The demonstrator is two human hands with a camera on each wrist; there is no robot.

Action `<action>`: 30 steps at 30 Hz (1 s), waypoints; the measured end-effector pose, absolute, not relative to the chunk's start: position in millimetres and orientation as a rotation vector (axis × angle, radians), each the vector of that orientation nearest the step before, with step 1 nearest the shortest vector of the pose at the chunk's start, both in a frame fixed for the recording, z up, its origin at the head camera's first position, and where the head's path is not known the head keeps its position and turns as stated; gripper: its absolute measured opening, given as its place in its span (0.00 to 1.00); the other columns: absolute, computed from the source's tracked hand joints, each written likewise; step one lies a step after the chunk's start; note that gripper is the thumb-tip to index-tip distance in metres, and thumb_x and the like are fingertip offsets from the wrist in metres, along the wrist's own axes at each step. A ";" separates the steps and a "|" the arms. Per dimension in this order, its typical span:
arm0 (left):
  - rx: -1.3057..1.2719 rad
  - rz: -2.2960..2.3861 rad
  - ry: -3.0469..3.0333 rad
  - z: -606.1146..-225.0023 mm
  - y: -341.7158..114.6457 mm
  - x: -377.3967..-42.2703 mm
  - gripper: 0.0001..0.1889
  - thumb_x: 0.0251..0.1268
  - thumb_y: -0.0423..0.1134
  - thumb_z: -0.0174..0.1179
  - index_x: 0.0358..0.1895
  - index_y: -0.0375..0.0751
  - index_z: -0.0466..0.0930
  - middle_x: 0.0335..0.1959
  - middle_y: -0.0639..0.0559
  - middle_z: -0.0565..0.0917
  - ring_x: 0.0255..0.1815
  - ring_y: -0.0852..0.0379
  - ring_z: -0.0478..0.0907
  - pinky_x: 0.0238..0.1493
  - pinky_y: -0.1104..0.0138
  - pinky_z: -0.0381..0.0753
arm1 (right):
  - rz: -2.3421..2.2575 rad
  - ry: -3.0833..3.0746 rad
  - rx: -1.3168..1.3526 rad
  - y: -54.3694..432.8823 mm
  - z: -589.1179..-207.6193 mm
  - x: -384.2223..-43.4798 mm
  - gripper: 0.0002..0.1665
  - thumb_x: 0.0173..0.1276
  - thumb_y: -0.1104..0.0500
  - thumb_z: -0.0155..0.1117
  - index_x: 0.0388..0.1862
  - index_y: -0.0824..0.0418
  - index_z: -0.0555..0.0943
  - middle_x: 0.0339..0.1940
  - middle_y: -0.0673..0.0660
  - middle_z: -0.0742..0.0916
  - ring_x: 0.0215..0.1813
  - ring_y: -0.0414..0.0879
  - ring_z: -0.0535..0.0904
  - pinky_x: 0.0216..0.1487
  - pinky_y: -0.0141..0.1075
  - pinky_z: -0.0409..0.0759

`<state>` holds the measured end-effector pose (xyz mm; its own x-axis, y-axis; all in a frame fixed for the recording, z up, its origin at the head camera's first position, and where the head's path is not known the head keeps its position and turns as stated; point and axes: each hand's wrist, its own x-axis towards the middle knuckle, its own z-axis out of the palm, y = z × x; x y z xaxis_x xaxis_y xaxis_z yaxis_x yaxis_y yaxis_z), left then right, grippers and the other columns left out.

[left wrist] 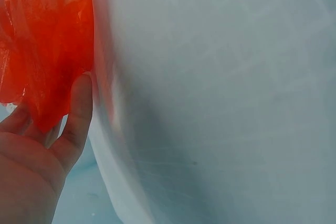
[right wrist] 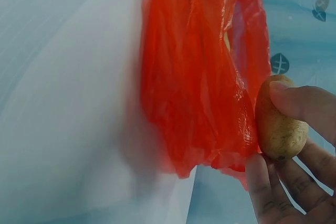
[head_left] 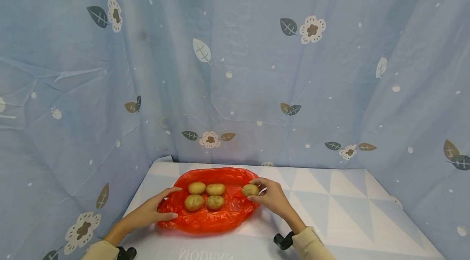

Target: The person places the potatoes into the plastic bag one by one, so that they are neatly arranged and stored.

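Note:
A red plastic bag [head_left: 200, 224] lies spread on the table, with several potatoes [head_left: 193, 202] grouped on its left half. At the bag's right side, my right hand [head_left: 273, 198] holds one potato [right wrist: 281, 124] between thumb and fingers. In the right wrist view that potato is beside the bag's crumpled red edge. My left hand [head_left: 148, 211] rests at the bag's left edge, thumb and fingers spread apart. Seen from the left wrist, the thumb [left wrist: 81, 103] touches the red plastic [left wrist: 50, 40]; the other fingers are partly hidden behind it.
The table [head_left: 330, 215] has a white and pale blue triangle pattern and printed lettering near its front. A blue curtain [head_left: 249, 76] with leaves and flowers stands behind it and along both sides. Black straps [head_left: 284, 240] sit on both wrists.

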<state>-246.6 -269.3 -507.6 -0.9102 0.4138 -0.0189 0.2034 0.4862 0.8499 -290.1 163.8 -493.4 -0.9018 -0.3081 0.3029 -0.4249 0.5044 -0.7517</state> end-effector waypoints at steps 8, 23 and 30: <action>0.515 1.386 2.517 -507.5 -268.8 -245.4 0.39 0.66 0.44 0.71 0.77 0.46 0.62 0.73 0.34 0.67 0.67 0.36 0.70 0.63 0.38 0.75 | 1.333 -2.618 0.639 153.3 -488.4 -291.0 0.23 0.56 0.54 0.84 0.51 0.54 0.86 0.41 0.48 0.87 0.38 0.44 0.82 0.40 0.32 0.84; 0.488 1.398 2.503 -506.7 -268.5 -245.6 0.39 0.67 0.44 0.71 0.77 0.46 0.62 0.73 0.32 0.66 0.64 0.38 0.71 0.61 0.41 0.78 | 1.372 -2.604 0.710 140.3 -490.6 -293.6 0.24 0.58 0.51 0.83 0.53 0.50 0.85 0.40 0.45 0.87 0.40 0.42 0.83 0.40 0.34 0.84; 0.477 1.405 2.490 -508.7 -269.4 -246.2 0.39 0.66 0.45 0.71 0.77 0.46 0.62 0.74 0.33 0.66 0.67 0.36 0.70 0.62 0.39 0.76 | 1.333 -2.657 0.733 130.0 -497.8 -299.0 0.23 0.57 0.54 0.83 0.51 0.53 0.86 0.40 0.46 0.87 0.38 0.43 0.81 0.40 0.34 0.83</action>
<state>-246.2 -269.4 -508.7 -0.9173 0.3950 -0.0497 0.1616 0.4835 0.8603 -299.0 130.0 -497.8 -0.8824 -0.3797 0.2777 -0.4496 0.5069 -0.7355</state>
